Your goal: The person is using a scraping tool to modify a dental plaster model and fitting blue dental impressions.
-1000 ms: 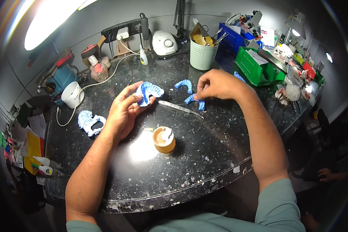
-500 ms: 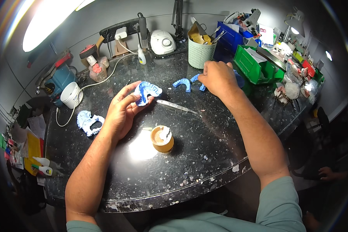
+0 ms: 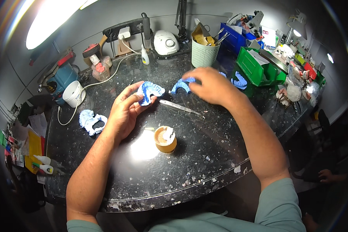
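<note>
My left hand (image 3: 123, 110) grips a blue dental cast (image 3: 150, 91) between thumb and fingers, its arch raised over the bench. Beyond the metal scalpel handle (image 3: 179, 107), my right hand (image 3: 210, 87) hovers palm down, its fingers blurred. Under its fingertips lie a small blue arch (image 3: 178, 90) and another blue piece (image 3: 190, 79), partly covered; whether the hand grips that piece is unclear. Right of this hand are a blue arch cast (image 3: 239, 80) and a bit of blue (image 3: 222, 74). A larger blue cast (image 3: 91, 121) rests left of my left forearm.
An amber cup (image 3: 165, 140) with white material on its rim stands mid-bench. Behind are a pale green basket (image 3: 205, 56), a green bin (image 3: 255, 69) and a white rounded device (image 3: 166, 42). A white tub (image 3: 74, 94) and a cable (image 3: 100, 82) occupy the left.
My right hand has shifted left and slightly nearer, uncovering the blue arch cast by the green bin. My left hand keeps its grip. The whole view has shifted slightly.
</note>
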The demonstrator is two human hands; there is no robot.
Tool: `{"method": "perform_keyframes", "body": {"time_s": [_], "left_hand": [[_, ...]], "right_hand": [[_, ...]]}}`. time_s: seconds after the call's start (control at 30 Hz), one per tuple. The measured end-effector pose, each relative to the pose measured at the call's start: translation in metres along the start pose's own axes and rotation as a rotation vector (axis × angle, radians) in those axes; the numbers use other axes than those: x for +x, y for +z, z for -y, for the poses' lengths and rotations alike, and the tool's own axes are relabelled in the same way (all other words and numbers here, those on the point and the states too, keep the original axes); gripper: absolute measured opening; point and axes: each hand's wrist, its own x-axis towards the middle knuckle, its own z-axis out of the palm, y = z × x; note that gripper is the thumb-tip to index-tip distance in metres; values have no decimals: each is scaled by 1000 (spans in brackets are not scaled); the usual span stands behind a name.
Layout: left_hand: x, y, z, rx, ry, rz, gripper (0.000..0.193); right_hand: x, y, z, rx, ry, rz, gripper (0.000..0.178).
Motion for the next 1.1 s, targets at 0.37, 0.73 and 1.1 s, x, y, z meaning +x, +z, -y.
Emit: {"method": "perform_keyframes", "body": {"time_s": [0.37, 0.73, 1.1], "left_hand": [[0, -1, 1, 1, -3, 19, 51], [0, -2, -2, -31, 3, 24, 51], [-2, 1, -4, -68, -21, 6, 55]], "right_hand": [[-6, 24, -3, -206, 65, 166, 44], [-3, 18, -8, -224, 46, 144, 51], [-3, 14, -5, -235, 46, 120, 56]]}}
